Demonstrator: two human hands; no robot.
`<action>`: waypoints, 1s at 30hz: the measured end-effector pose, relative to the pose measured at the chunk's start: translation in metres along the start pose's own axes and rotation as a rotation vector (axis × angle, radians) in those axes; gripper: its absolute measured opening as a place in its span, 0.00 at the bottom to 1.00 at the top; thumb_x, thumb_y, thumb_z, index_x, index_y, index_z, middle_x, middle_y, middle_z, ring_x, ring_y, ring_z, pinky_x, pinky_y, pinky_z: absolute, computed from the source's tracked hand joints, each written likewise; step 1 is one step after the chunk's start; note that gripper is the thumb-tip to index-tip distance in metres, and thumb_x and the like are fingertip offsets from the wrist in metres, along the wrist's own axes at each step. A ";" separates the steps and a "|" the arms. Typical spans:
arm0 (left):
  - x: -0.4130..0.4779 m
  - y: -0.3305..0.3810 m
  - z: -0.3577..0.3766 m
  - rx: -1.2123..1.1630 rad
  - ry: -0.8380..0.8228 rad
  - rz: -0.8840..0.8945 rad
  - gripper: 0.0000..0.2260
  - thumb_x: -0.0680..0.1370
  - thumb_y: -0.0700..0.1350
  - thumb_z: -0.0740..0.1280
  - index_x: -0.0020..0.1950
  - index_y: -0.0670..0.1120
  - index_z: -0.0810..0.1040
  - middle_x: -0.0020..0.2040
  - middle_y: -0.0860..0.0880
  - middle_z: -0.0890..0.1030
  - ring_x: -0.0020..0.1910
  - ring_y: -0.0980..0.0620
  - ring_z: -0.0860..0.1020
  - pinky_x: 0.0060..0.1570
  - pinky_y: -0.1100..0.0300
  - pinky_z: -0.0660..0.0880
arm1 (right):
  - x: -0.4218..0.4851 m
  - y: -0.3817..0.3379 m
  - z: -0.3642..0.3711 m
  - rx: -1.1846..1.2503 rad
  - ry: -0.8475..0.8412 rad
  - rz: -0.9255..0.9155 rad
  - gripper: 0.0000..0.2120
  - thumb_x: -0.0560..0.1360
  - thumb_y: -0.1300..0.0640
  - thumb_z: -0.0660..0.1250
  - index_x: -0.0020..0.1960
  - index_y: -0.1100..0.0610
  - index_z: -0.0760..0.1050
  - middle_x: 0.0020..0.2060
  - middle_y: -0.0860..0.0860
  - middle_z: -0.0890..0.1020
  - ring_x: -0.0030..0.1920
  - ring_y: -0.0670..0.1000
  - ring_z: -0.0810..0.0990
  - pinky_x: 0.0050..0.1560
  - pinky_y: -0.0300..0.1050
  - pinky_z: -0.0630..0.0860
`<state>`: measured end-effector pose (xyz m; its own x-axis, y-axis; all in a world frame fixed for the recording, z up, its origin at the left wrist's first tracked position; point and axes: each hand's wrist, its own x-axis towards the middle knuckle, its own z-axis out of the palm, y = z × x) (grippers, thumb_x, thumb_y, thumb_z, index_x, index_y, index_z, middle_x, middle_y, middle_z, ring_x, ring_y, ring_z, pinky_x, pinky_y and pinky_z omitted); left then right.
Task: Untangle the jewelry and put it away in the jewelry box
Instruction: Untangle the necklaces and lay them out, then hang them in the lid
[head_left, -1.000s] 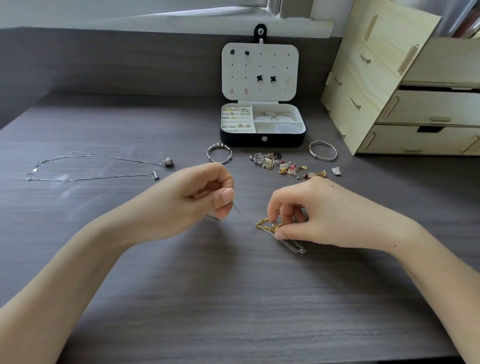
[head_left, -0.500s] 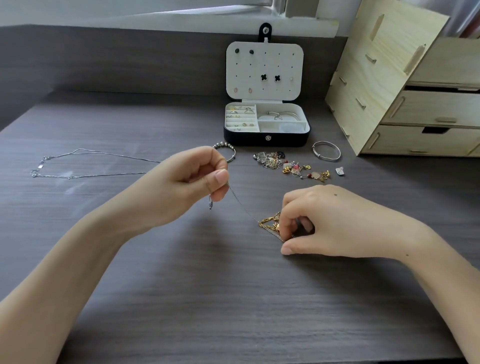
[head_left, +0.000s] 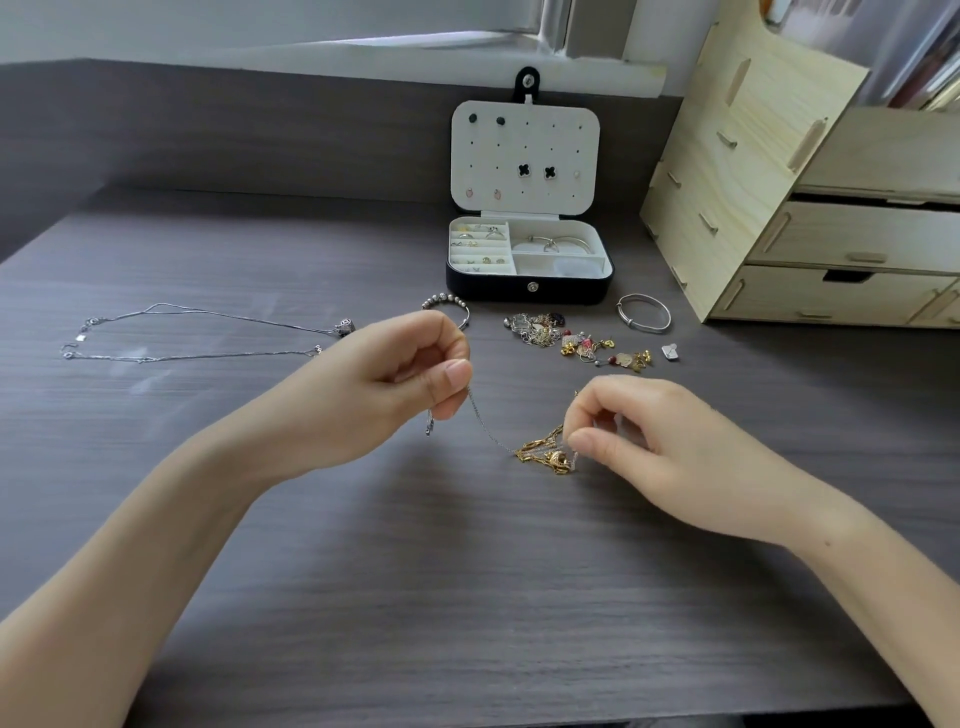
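Right now I have the left hand (head_left: 395, 384) curled tight, thumb and forefinger pinching a thin silver chain (head_left: 485, 426) that runs down to the gold tangle (head_left: 545, 454) between the hands. The right hand (head_left: 639, 441) pinches that tangle's edge, its other fingers loosely bent. Since half a second ago it has lifted, baring more gold. Farther back, the jewelry box (head_left: 530, 288) stands open.

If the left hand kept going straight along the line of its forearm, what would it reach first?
Probably the heap of tangled jewelry in front of the jewelry box. The left hand seems raised above the table, so it might pass over it; height is hard to judge.
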<state>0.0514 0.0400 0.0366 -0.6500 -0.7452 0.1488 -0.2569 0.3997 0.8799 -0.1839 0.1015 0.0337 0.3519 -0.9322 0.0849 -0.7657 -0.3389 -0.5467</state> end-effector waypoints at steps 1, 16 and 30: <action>0.000 0.001 0.000 0.000 0.003 -0.002 0.09 0.75 0.54 0.61 0.40 0.50 0.71 0.33 0.53 0.76 0.36 0.43 0.70 0.38 0.51 0.67 | 0.002 0.000 -0.002 0.055 -0.009 0.012 0.05 0.77 0.57 0.64 0.42 0.52 0.74 0.36 0.46 0.79 0.35 0.43 0.72 0.37 0.31 0.66; -0.003 0.008 -0.010 -0.380 -0.026 -0.006 0.05 0.71 0.48 0.65 0.38 0.48 0.74 0.31 0.51 0.69 0.30 0.54 0.67 0.34 0.66 0.67 | 0.025 0.010 -0.006 0.009 0.057 0.104 0.06 0.78 0.57 0.61 0.42 0.52 0.70 0.29 0.45 0.76 0.31 0.41 0.71 0.33 0.33 0.64; -0.003 0.010 -0.019 -0.504 0.121 -0.025 0.04 0.66 0.44 0.69 0.39 0.47 0.77 0.28 0.51 0.64 0.26 0.55 0.60 0.28 0.65 0.60 | 0.017 0.018 -0.009 -0.028 0.010 0.085 0.08 0.77 0.55 0.62 0.40 0.48 0.68 0.31 0.46 0.75 0.32 0.44 0.69 0.34 0.35 0.62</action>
<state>0.0644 0.0363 0.0539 -0.5534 -0.8194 0.1494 0.1245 0.0960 0.9876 -0.1965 0.0781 0.0327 0.2798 -0.9589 0.0476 -0.8073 -0.2618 -0.5289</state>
